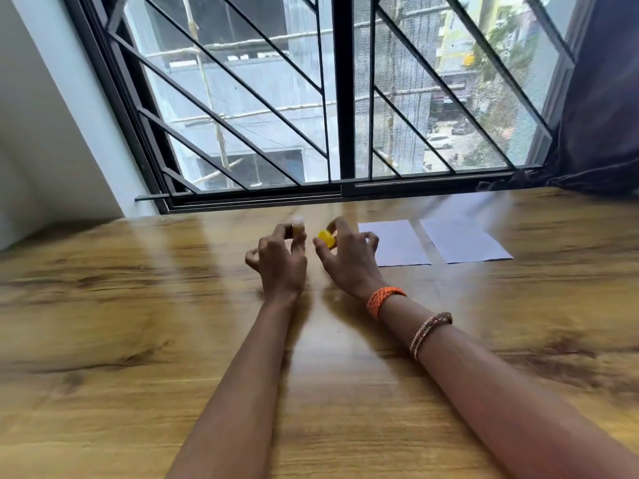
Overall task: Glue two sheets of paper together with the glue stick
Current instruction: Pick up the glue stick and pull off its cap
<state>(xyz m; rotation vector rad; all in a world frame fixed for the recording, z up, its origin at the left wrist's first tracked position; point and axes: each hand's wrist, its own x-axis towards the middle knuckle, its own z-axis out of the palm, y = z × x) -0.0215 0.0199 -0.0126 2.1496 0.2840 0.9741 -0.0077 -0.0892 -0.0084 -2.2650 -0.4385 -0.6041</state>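
While your left hand (281, 257) pinches one glue stick (297, 228), your right hand (347, 255) pinches its yellow cap (326, 238); two sheets (397, 242) lie beside.

Bare forearms, no sleeves — right wrist wears an orange braided band (384, 300) and a beaded bracelet (429, 334)

- My left hand (281, 261) pinches the glue stick (297, 227); my right hand (349, 257) pinches its yellow cap (326, 238), apart.
- Two paper sheets (397, 242) (461, 240) lie side by side near the table's (138, 323) far edge.
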